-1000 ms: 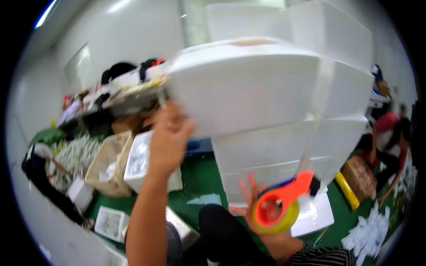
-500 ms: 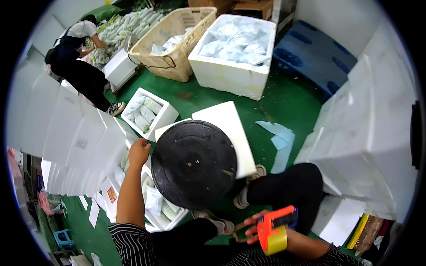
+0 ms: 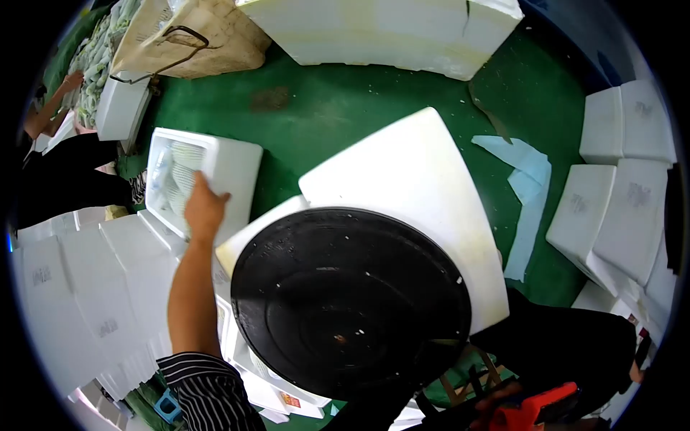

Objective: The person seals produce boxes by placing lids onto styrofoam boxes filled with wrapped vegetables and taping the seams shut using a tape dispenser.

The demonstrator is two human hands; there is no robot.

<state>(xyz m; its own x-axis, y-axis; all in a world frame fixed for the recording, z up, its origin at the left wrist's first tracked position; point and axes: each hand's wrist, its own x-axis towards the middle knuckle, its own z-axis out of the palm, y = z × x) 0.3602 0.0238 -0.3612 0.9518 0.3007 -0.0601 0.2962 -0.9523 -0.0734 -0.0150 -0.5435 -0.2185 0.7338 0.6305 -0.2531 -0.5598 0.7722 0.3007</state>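
Observation:
My left hand [image 3: 204,207] is at the rim of a small white foam box [image 3: 241,169], its fingers over the opening and its thumb on the outer wall side. Inside that box lie pale green produce pieces in foam nets [image 3: 185,158]. Low at the right, my right hand [image 3: 502,399] is in shadow, around a red tape dispenser [image 3: 535,408]; its fingers show poorly. A round black lid-like disc [image 3: 345,302] lies in front of me, overlapping a white foam lid [image 3: 410,169].
White foam boxes are stacked at left [image 3: 79,287] and right [image 3: 625,194]. A beige crate [image 3: 208,36] and a large foam box [image 3: 388,32] stand at the back. Pale blue sheeting [image 3: 528,187] lies on the green floor [image 3: 316,115]. Another person's arm [image 3: 54,108] reaches toward netted produce.
My view has moved closer to the disc and foam lid. My left hand has gone from beside the disc to the small foam box's rim. The tape dispenser sits lower and farther right.

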